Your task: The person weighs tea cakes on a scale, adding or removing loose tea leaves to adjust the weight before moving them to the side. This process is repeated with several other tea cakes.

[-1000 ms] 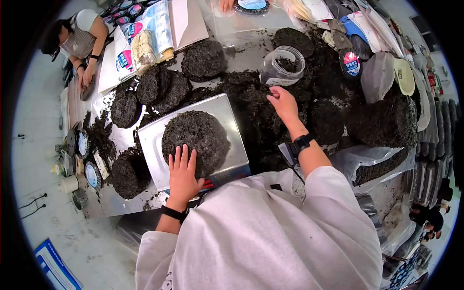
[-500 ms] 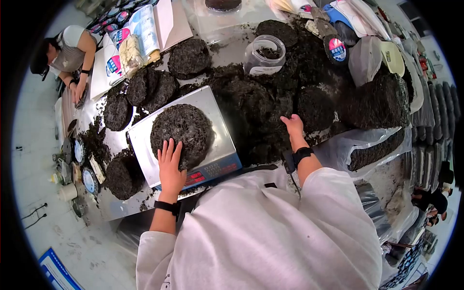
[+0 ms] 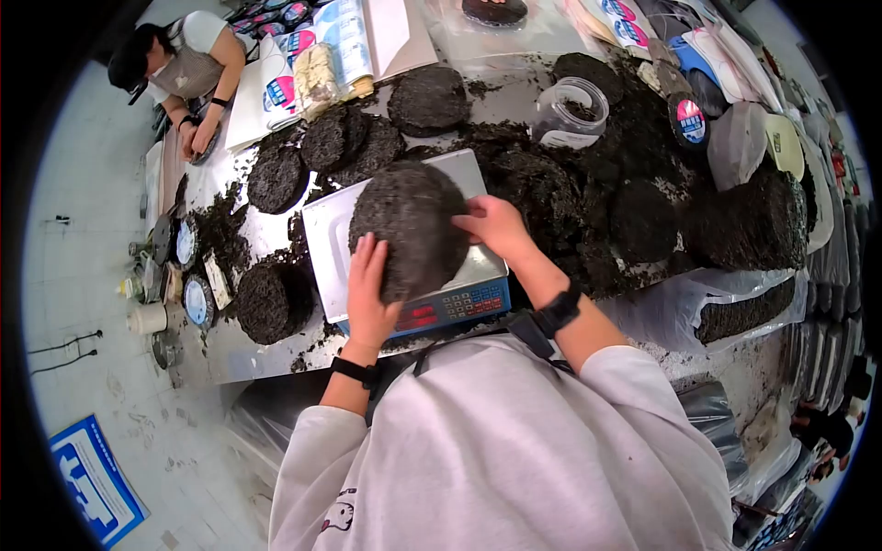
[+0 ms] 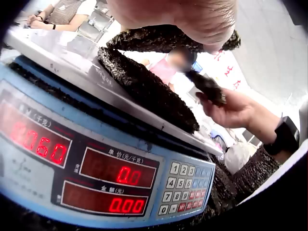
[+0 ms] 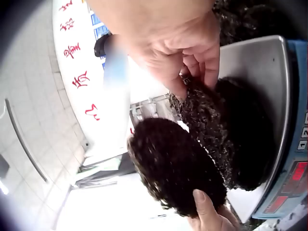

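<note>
A round dark flaky disc (image 3: 413,225) is held tilted over the scale (image 3: 317,234) by my left hand (image 3: 369,285), its thumb on the near edge in the right wrist view. Another dark disc (image 4: 149,91) lies under it on the metal plate in the left wrist view. My right hand (image 3: 496,225) is at the lifted disc's right side. In the left wrist view it pinches a thin dark piece (image 4: 208,86); how far that piece extends is unclear. Red digits show on the scale's display (image 4: 38,139).
Several dark discs (image 3: 427,99) and loose dark flakes surround the scale. A clear tub (image 3: 570,115) stands behind at the right, stacked papers (image 3: 400,37) at the back. Another person (image 3: 188,69) works at the far left. Plastic-wrapped dark material (image 3: 749,308) lies at right.
My left hand has tilted the upper disc up from the plate. My right hand has moved left from the loose dark heap to the disc, and the head view has shifted.
</note>
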### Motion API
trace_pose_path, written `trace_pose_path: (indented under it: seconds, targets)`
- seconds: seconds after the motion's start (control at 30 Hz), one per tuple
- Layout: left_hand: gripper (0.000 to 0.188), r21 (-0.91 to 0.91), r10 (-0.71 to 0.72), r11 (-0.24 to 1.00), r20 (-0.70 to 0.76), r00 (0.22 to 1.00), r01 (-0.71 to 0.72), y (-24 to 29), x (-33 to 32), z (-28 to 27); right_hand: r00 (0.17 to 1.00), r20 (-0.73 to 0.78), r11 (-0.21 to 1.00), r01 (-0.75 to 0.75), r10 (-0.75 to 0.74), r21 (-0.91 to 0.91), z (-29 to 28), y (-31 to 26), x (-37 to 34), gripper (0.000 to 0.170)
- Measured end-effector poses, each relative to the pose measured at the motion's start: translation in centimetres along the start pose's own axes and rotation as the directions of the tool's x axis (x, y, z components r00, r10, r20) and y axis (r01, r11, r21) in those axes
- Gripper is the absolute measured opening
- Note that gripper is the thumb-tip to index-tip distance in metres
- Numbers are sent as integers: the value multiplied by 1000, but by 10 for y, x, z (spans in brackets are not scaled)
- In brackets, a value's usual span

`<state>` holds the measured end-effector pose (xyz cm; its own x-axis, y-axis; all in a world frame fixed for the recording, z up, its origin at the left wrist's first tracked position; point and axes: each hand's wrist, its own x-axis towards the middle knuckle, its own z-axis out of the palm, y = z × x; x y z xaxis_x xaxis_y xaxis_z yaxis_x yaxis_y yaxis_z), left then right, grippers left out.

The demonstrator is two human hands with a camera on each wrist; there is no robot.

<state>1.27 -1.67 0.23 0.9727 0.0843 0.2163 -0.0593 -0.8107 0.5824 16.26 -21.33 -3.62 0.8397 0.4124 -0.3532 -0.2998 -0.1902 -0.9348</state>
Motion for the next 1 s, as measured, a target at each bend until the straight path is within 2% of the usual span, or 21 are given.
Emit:
trace_pose_path:
  seconds: [0.07, 0.1, 0.13, 0.17, 0.2, 0.27, 0.33, 0.37, 0.43, 0.5, 0.57, 0.63, 0.7, 0.73, 0.77, 0.8, 0.83, 0.87, 0.9, 0.97, 1.0]
  targets:
    - [86, 221, -17, 975, 176, 984, -23, 5, 1, 3, 994, -100, 999, 37, -40, -31, 8, 19, 4, 36]
    - [86, 216, -20, 976, 163, 986, -16, 5, 2, 4, 983, -167, 997, 67, -70, -26, -3, 30, 2, 36]
    - [90, 229, 2, 972, 194, 981, -47, 6, 1, 4, 981, -191, 1000, 25, -28, -18, -19, 32, -6, 30]
    - [94, 240, 19, 968, 227, 974, -75, 6, -2, 3, 976, -214, 987, 3, 31, 159, -36, 32, -16, 26]
    - [94, 229, 36, 971, 172, 984, -75, 5, -4, -2, 968, -240, 990, -37, 69, 136, -51, 23, -29, 23]
    - [92, 208, 83, 974, 43, 996, -91, 1, -3, -24, 965, -256, 998, -32, 47, 60, -78, 10, -46, 27]
    - [76, 227, 131, 969, -146, 980, -96, -9, -3, -57, 954, -298, 999, 39, -26, 37, -90, -18, -54, 30]
    - [69, 230, 147, 969, -239, 960, -91, -14, -1, -73, 943, -310, 991, 135, -120, 26, -90, -41, -59, 31]
    - [55, 230, 165, 969, -344, 924, -87, -21, 3, -104, 923, -307, 967, 254, -232, 33, -88, -77, -62, 34]
    - [49, 212, 175, 972, -389, 904, -98, -21, 8, -124, 899, -297, 942, 337, -322, 0, -85, -99, -62, 36]
    - [46, 184, 200, 973, -379, 904, -139, -24, 12, -127, 901, -283, 940, 340, -329, -9, -77, -109, -61, 37]
    - [45, 172, 128, 982, -307, 943, -77, -23, 13, -118, 929, -256, 962, 273, -267, -11, -69, -99, -54, 37]
    - [45, 130, 93, 990, -250, 964, -62, -33, 15, -97, 966, -210, 987, 161, -152, 26, -56, -76, -43, 40]
    - [44, 91, 15, 996, -185, 983, 2, -37, 15, -83, 982, -165, 995, 94, -90, 16, -47, -63, -38, 43]
    - [45, 113, 3, 994, -110, 994, 9, -43, 15, -69, 992, -127, 999, 9, -4, 40, -39, -44, -30, 46]
    - [48, 83, -9, 996, -58, 998, 14, -46, 13, -54, 997, -58, 999, -53, 53, 6, -29, -26, -24, 51]
    - [50, 53, -19, 998, -4, 1000, 19, -49, 11, -40, 993, -54, 984, -108, 101, -144, -14, -13, -19, 57]
    - [50, 53, -17, 998, -3, 1000, 17, -51, 7, -27, 986, -32, 977, -169, 166, -131, 1, -11, -17, 57]
    - [51, 74, -38, 997, 38, 999, 35, -52, 3, -16, 973, 59, 964, -212, 223, -160, 4, -4, -7, 54]
    - [52, 96, -49, 995, 84, 995, 41, -47, 4, -11, 978, 99, 976, -167, 181, -142, 13, -11, -5, 51]
    - [53, 121, -81, 990, 102, 991, 69, -47, 4, -12, 992, 93, 947, -55, 88, -315, 10, -10, -2, 51]
